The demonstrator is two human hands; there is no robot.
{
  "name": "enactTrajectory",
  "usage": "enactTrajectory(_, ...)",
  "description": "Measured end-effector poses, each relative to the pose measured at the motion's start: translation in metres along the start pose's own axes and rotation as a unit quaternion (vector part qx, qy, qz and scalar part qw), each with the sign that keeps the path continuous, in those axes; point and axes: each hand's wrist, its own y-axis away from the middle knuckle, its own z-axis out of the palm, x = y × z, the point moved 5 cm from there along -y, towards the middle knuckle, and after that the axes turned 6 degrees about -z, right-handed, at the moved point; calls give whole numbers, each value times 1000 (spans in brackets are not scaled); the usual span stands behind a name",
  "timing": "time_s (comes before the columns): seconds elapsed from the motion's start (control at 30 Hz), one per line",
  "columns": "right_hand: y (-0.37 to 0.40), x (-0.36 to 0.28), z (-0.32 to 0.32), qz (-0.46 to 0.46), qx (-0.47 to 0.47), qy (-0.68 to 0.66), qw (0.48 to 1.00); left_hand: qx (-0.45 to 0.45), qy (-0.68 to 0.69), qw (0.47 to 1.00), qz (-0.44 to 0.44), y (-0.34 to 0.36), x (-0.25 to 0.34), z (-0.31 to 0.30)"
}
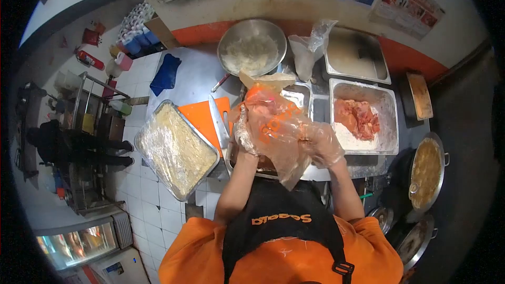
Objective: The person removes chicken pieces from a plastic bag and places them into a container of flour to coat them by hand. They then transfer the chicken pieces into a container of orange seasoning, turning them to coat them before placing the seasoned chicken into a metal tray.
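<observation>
A clear plastic bag [281,126] with orange print is held up in front of me, with pinkish contents showing in its upper left part. My left hand [244,134], coated in flour, is closed on the bag's left side. On the other side, my right hand [323,144] wears a clear plastic glove and grips the bag. A metal tray lies beneath the bag, mostly hidden by it. To the right, raw meat pieces [357,118] lie on flour in a deep steel pan [390,121]. Left of my left hand, a knife [216,118] rests across an orange cutting board [197,121].
A film-wrapped tray [176,150] overhangs the table's left edge. Behind the bag stand a steel bowl [226,47] of flour, a bag of white powder [307,60] and another steel pan [331,68]. Large pots [427,171] stand at right. A person [79,144] stands far left.
</observation>
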Motion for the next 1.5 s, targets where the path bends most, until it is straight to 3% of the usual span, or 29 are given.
enactTrajectory(0.13,-7,19,17,34,67,-86,993,70,24,997,3,15,6,-30)
enactTrajectory(0.17,-16,9,18,0,70,-39,997,158,-168,973,29,21,9,-39)
enactTrajectory(0.2,-22,-1,19,-33,73,7,997,241,-352,903,51,29,14,-46)
enactTrajectory(0.23,-25,-6,21,-34,72,5,997,121,-224,967,27,26,9,-44)
enactTrajectory(0.27,-28,-11,23,-41,55,47,997,105,-193,975,12,27,6,-44)
enactTrajectory(0.33,-29,-10,28,-47,39,90,994,121,-191,974,11,32,4,-48)
enactTrajectory(0.43,-32,-2,31,4,32,39,999,140,-208,968,21,36,6,-52)
enactTrajectory(0.5,-41,-21,26,46,-79,122,988,149,-233,960,36,35,10,-56)
enactTrajectory(0.53,-35,-13,32,47,-82,120,988,155,-244,956,46,35,15,-58)
enactTrajectory(0.6,-24,-4,47,-55,-73,211,973,162,-279,944,66,34,23,-67)
enactTrajectory(0.63,-21,-3,49,-53,-70,212,973,165,-301,936,80,34,28,-71)
enactTrajectory(0.73,-23,-5,42,1,-60,191,980,171,-374,904,121,39,44,-85)
enactTrajectory(0.77,-22,4,40,93,-72,88,989,174,-373,903,122,39,45,-77)
enactTrajectory(0.8,-19,12,40,183,-84,-16,979,205,-281,931,106,37,43,-62)
enactTrajectory(0.83,-19,12,39,183,-86,-16,979,232,-187,950,90,35,38,-53)
enactTrajectory(0.97,-27,8,26,157,13,-86,984,203,-160,963,80,34,18,-35)
enactTrajectory(1.03,-35,1,21,142,37,-92,985,202,-58,978,12,43,-7,-33)
enactTrajectory(1.1,-42,-12,13,127,118,-107,979,187,-67,980,0,50,-21,-37)
enactTrajectory(1.17,-44,-19,2,115,81,-51,989,171,-76,982,-9,51,-18,-52)
enactTrajectory(1.23,-40,-27,-5,104,40,3,994,285,-96,954,6,60,1,-85)
enactTrajectory(1.3,-28,-25,-15,175,128,-177,960,280,-89,955,45,54,13,-63)
enactTrajectory(1.33,-28,-24,-18,174,128,-175,960,276,-83,954,84,51,18,-49)
enactTrajectory(1.4,-22,-18,-29,170,219,-314,908,246,-73,961,104,46,17,-34)
enactTrajectory(1.43,-21,-16,-38,125,199,-258,937,264,-95,953,115,47,17,-31)
enactTrajectory(1.5,-7,-4,-61,102,238,-277,925,280,-116,944,127,51,19,-35)
